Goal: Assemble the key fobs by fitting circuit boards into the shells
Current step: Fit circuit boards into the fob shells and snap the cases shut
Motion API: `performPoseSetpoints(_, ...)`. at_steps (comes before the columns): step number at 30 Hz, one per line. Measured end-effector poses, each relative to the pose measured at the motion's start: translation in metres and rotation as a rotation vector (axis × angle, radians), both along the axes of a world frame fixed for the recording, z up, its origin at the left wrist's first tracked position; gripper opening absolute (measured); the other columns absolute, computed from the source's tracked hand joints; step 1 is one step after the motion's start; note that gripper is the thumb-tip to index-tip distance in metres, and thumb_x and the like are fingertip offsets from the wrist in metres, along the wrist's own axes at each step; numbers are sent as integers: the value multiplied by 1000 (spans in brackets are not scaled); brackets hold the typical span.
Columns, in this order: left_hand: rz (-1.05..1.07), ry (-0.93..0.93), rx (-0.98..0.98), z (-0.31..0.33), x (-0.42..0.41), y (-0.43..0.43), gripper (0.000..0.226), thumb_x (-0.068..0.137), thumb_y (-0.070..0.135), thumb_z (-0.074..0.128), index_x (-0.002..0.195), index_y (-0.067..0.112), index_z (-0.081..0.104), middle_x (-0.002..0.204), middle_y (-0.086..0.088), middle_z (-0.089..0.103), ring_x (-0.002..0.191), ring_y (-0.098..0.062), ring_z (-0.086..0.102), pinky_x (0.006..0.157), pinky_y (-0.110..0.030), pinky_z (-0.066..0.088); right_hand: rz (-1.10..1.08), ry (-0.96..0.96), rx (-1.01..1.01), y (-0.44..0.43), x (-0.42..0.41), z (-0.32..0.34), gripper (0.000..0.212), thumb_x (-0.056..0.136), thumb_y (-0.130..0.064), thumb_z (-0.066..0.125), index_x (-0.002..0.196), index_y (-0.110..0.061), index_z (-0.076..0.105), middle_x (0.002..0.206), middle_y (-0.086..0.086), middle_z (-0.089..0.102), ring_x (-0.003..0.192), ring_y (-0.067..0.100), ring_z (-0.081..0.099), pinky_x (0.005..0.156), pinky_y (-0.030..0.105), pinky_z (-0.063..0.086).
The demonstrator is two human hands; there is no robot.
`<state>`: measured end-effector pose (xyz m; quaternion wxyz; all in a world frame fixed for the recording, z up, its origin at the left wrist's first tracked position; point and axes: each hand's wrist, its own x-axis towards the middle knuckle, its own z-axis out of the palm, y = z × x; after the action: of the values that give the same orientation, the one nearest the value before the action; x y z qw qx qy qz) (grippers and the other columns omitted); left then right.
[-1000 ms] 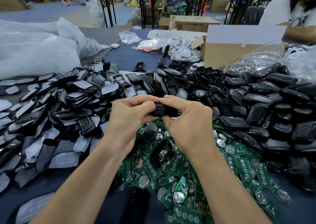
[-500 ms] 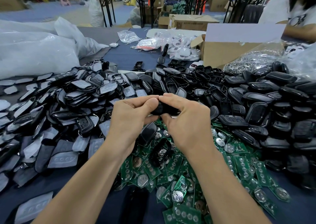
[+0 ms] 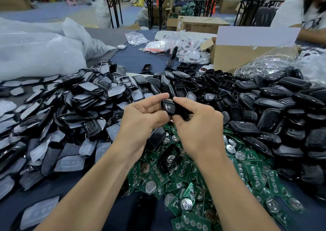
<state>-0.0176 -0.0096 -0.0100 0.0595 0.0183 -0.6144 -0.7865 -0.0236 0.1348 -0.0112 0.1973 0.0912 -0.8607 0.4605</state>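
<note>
Standing by the table point(image 3: 135, 61): both hands are pinching one black key fob point(image 3: 169, 107). The left hand point(image 3: 141, 117) grips its left end and the right hand point(image 3: 199, 128) is curled round the rest. It's held up over the green circuit boards point(image 3: 185, 177), with black shells point(image 3: 264, 107) heaped on both sides.

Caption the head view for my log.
Black fob shell held by left hand and right hand above green circuit boards.

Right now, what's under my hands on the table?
Below the left hand and right hand, which grip a black key fob, lies a heap of green circuit boards with a loose black shell on it. What sits directly beneath the wrists is covered.
</note>
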Motion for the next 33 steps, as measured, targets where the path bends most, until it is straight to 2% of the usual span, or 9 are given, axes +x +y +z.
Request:
performPoseSetpoints(3,-49,28,-29,0,-2,-8,45,85,-16,70,111,19,78,101,-8,81,90,-18,77,83,-30,63,61,-55,-64,4,-5,-1,44,81,-15,83,120,-33,77,107,-15,78,90,0,71,90,18,57)
performPoseSetpoints(6,-84,53,-45,0,-3,-14,39,77,-1,79,112,17,78,103,-10,81,93,-19,78,81,-29,63,144,-152,-126,11,-11,-2,44,77,-14,87,117,-33,79,100,-23,75,96,-9,70,87,8,53)
performPoseSetpoints(11,-102,68,-92,1,-2,-21,45,67,13,85,112,17,79,104,-11,81,96,-23,79,81,-29,63,314,-313,-335,19,-18,-3,45,75,-5,87,112,-31,80,105,-10,80,104,4,74,98,35,59)
performPoseSetpoints(13,-106,69,-111,1,-3,-22,45,68,15,85,112,16,79,103,-11,81,95,-23,79,81,-29,63,332,-344,-357,20,-18,-4,44,75,-6,88,112,-30,80,106,-9,80,105,6,74,99,39,58)
performPoseSetpoints(20,-100,101,-251,2,-4,-23,47,63,17,88,110,17,80,99,-5,82,95,-19,79,81,-22,60,319,-343,-287,22,-17,-3,44,73,-8,90,104,-38,79,100,-19,79,99,-5,73,90,18,57)
performPoseSetpoints(23,-106,95,-235,0,-5,-25,45,64,16,89,107,19,81,98,-6,82,93,-18,79,78,-21,60,303,-328,-233,21,-16,0,45,73,-8,90,111,-32,80,101,-18,79,97,-5,73,92,20,57)
performPoseSetpoints(27,-107,44,-161,0,-3,-22,41,67,15,86,108,19,82,101,-9,81,94,-21,79,78,-24,61,185,-189,-61,12,-6,4,46,78,-14,86,112,-43,76,91,-30,74,92,-8,70,80,6,53)
performPoseSetpoints(31,-5,-24,-52,1,-4,-11,12,90,12,77,97,18,85,96,-14,81,91,-25,79,74,-26,63,96,-27,90,0,4,4,48,85,-12,77,128,-33,72,115,-13,77,100,11,72,97,33,58)
performPoseSetpoints(33,62,-36,-62,0,-4,-6,17,93,8,74,88,19,86,91,-15,81,88,-28,80,72,-28,63,70,32,122,-6,7,2,48,84,-9,75,126,-32,73,116,-13,76,104,14,72,99,38,57)
